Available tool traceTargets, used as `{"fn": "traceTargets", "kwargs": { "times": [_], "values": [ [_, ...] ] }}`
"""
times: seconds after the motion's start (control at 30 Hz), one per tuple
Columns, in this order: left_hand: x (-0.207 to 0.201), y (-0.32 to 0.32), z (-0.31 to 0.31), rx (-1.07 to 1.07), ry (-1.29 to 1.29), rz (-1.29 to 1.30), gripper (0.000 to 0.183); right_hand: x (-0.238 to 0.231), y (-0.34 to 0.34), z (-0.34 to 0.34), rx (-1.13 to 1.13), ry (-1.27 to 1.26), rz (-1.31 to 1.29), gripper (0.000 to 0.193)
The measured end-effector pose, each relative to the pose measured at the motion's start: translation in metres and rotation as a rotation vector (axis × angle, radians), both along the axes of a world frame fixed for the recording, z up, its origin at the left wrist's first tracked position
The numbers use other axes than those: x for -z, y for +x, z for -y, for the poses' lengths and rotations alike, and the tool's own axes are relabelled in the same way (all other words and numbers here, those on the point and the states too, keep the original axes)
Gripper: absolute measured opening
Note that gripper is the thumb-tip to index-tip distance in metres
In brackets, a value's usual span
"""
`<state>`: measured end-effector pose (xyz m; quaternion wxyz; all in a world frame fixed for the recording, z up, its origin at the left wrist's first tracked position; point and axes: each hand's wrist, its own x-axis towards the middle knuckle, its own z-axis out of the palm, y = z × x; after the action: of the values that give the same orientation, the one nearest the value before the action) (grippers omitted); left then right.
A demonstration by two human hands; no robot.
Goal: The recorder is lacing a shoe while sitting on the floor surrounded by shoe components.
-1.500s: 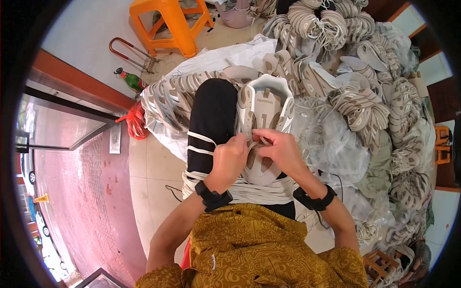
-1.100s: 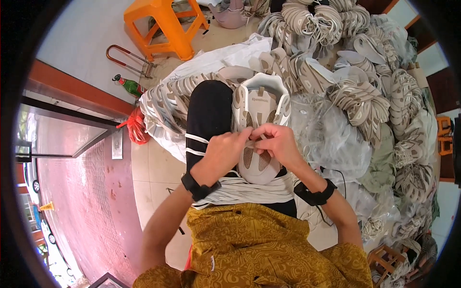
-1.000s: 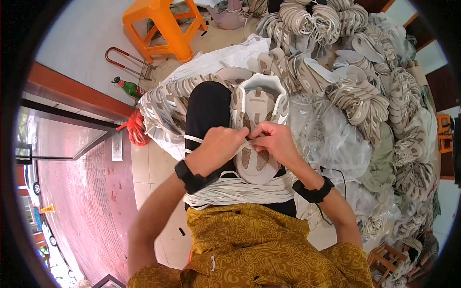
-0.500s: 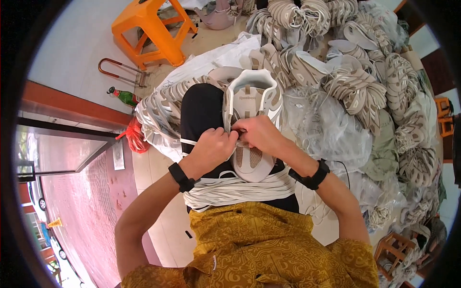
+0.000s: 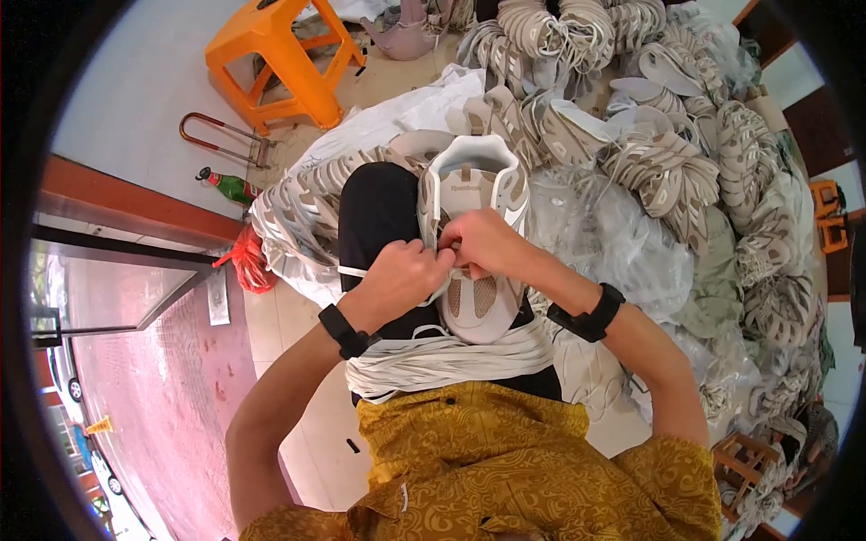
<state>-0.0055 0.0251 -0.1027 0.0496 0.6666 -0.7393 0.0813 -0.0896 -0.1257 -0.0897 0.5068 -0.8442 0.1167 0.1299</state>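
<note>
A beige and white shoe upper (image 5: 467,194) rests on my lap against my black-clad leg, its collar away from me and its toe toward me. My left hand (image 5: 410,275) is closed in a pinch at the left eyelet edge of the upper, with a white shoelace (image 5: 354,271) showing beside it. My right hand (image 5: 487,242) meets it there over the tongue, thumb and fingers pressed together. What lies between the right fingertips is hidden. Across my thighs, below the toe, lies a thick bundle of white laces (image 5: 451,365).
Bundled shoe uppers (image 5: 663,167) and clear plastic bags (image 5: 613,234) cover the floor to the right. Another row of uppers (image 5: 298,212) lies to the left of my leg. An orange stool (image 5: 284,59), a green bottle (image 5: 233,187) and a red bag (image 5: 250,260) stand at the left.
Both hands stay together at the eyelet edge, with only slight shifts of the fingers and wrists. The whole view has moved a little.
</note>
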Motion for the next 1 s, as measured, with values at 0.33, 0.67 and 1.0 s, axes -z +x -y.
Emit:
{"fn": "traceTargets", "kwargs": {
  "times": [0.33,0.67,1.0],
  "values": [
    [-0.004,-0.005,-0.002,-0.051,-0.02,-0.066,0.014,0.005,-0.001,-0.001,0.064,0.024,0.055,0.015],
    [-0.002,-0.034,0.015,-0.277,-0.14,-0.487,0.014,-0.001,-0.048,-0.006,0.265,-0.009,0.61,0.019],
    [-0.035,-0.042,0.034,-0.397,-0.14,-0.911,0.014,0.028,-0.105,-0.016,0.362,-0.012,0.647,0.013]
  ]
}}
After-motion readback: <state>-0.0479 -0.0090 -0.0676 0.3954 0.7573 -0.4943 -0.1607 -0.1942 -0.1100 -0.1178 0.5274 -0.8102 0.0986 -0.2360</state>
